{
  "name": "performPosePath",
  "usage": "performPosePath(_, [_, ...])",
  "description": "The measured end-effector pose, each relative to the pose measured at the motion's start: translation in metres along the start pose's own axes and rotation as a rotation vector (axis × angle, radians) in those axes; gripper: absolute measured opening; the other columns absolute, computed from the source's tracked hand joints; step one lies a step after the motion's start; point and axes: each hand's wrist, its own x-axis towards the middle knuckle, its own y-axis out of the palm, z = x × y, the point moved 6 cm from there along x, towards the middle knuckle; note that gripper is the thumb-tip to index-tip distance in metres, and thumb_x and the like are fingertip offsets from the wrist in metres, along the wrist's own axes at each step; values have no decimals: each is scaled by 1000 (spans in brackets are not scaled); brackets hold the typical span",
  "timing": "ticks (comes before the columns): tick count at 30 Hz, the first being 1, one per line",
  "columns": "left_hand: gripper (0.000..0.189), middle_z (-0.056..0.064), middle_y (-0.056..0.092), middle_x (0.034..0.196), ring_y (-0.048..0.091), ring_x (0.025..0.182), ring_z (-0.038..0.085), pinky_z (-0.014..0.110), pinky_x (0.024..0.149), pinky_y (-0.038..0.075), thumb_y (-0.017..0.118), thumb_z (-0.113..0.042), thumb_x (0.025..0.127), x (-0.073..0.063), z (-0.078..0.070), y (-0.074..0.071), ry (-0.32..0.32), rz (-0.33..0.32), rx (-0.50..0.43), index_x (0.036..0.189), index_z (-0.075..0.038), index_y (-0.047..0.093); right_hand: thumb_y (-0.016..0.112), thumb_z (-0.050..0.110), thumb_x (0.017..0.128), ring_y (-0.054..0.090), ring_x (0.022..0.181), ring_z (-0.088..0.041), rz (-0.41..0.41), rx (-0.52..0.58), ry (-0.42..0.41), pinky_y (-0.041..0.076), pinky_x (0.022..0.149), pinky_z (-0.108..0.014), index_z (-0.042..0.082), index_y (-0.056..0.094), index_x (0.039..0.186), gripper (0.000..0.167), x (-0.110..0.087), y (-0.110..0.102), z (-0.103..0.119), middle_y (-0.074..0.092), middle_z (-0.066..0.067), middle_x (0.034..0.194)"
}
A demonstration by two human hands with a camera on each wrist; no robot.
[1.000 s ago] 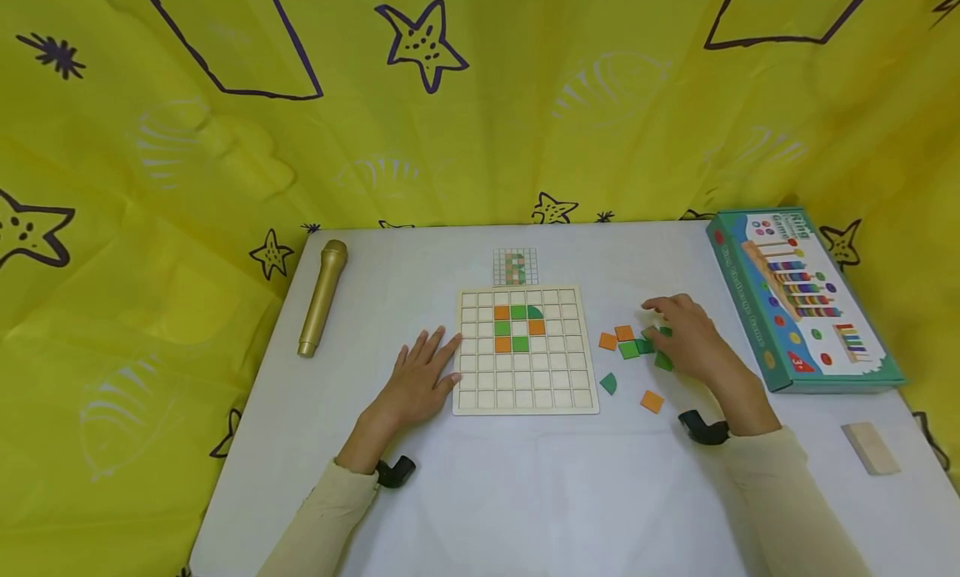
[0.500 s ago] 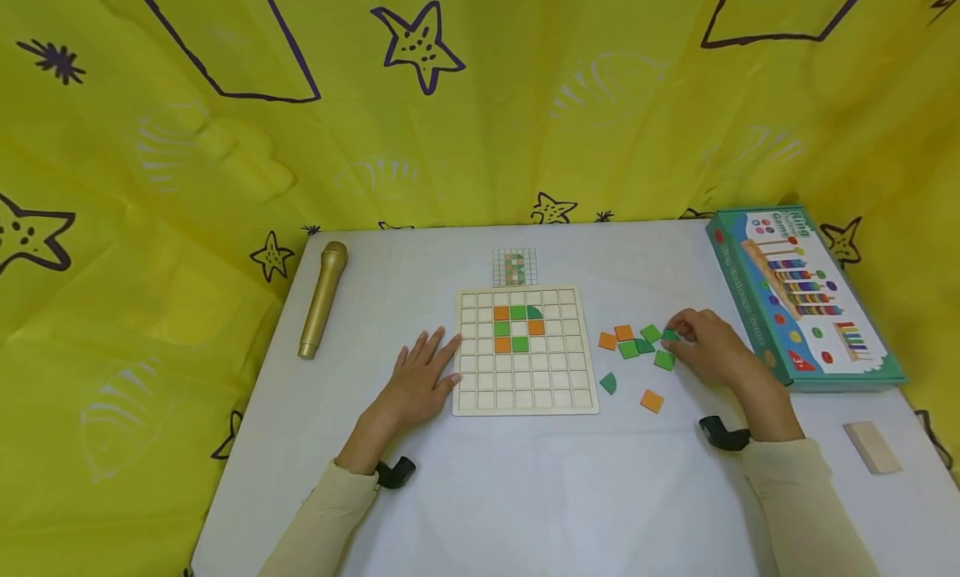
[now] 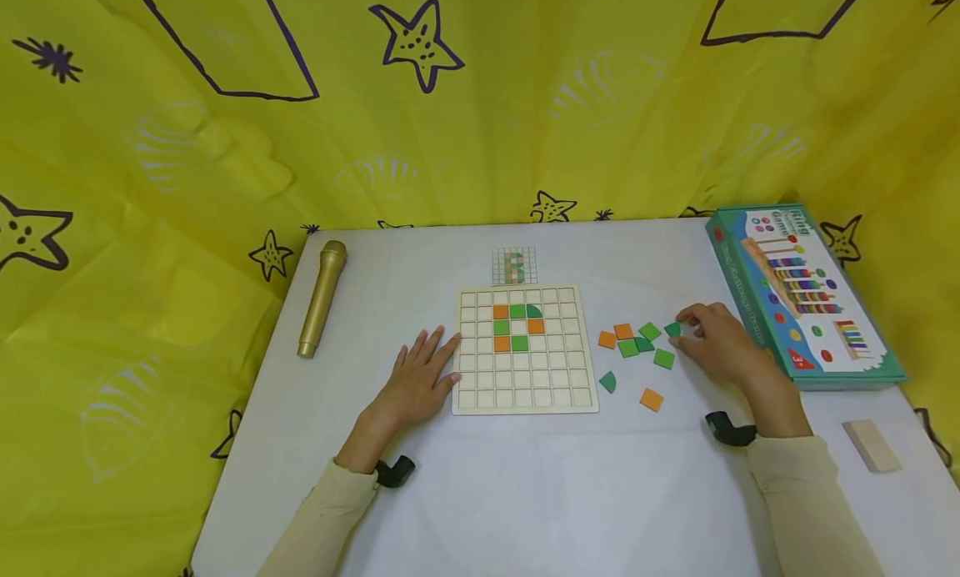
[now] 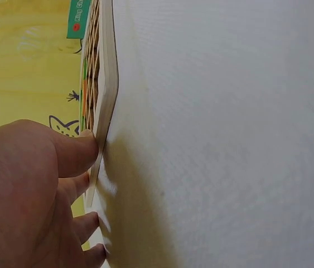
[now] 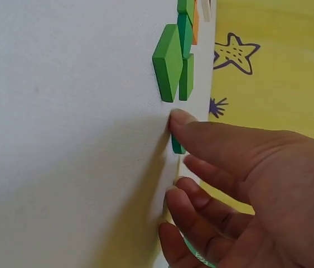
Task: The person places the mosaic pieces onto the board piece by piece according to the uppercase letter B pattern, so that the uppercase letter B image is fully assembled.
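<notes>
A pale wooden grid board (image 3: 525, 385) lies mid-table, with orange and green tiles set in its upper cells. My left hand (image 3: 412, 387) rests at its left edge, fingers spread; in the left wrist view the thumb (image 4: 78, 153) touches the board's rim (image 4: 107, 84). Right of the board, my right hand (image 3: 720, 348) has thumb and index finger at either side of a dark green quarter-circle tile (image 3: 672, 329) lying on the table. The right wrist view shows this tile (image 5: 178, 144) partly hidden behind the thumb. Loose green squares (image 3: 663, 359) and orange squares (image 3: 652, 400) lie nearby.
A small pattern card (image 3: 514, 266) sits just behind the board. Far left lies a gold microphone (image 3: 322, 300). A green game box (image 3: 810, 302) stands at the right, with a small wooden block (image 3: 872, 446) in front of it. A yellow curtain hangs behind the table.
My right hand has moved right from above the loose tiles, uncovering green ones. The dark green quarter-circle has shifted slightly, now a little apart from the green square. My left hand stays still.
</notes>
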Motion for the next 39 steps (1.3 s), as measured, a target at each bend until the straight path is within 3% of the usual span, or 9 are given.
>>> performPosePath(8, [65, 14, 13, 177, 6, 164, 41, 67, 128, 7, 48, -40, 112, -1, -1, -1, 5, -3, -7, 169, -20, 26, 63, 15, 106, 53, 114, -45, -72, 11, -65, 47, 100, -65, -5, 59, 135, 35, 1, 2, 8, 51, -29, 132])
performPosePath(18, [65, 12, 9, 178, 3, 164, 38, 66, 128, 5, 44, -44, 112, 1, 3, 2, 1, 25, -3, 170, -23, 22, 67, 17, 105, 55, 101, -40, -142, 7, -69, 48, 86, -53, -9, 62, 129, 36, 2, 4, 9, 55, -29, 117])
performPosePath(24, [65, 12, 10, 178, 4, 164, 39, 66, 128, 5, 45, -44, 113, 2, 4, 4, 11, 20, -6, 170, -23, 23, 67, 20, 105, 57, 101, -40, -166, 44, -89, 48, 84, -50, -9, 63, 128, 37, 2, 6, 14, 54, -30, 117])
performPosePath(31, [65, 11, 10, 178, 4, 164, 39, 66, 128, 6, 44, -44, 113, 1, 5, 4, 9, 23, 6, 170, -23, 22, 69, 17, 103, 59, 107, -41, -158, 91, -122, 51, 92, -55, -7, 64, 129, 35, 10, 15, 50, 54, -28, 124])
performPosePath(39, [65, 12, 10, 178, 5, 164, 39, 66, 128, 6, 45, -44, 113, 1, 5, 3, 13, 17, 3, 170, -23, 23, 71, 11, 101, 58, 101, -32, -86, 122, -195, 51, 88, -43, -4, 66, 126, 29, 22, 49, 108, 57, -22, 120])
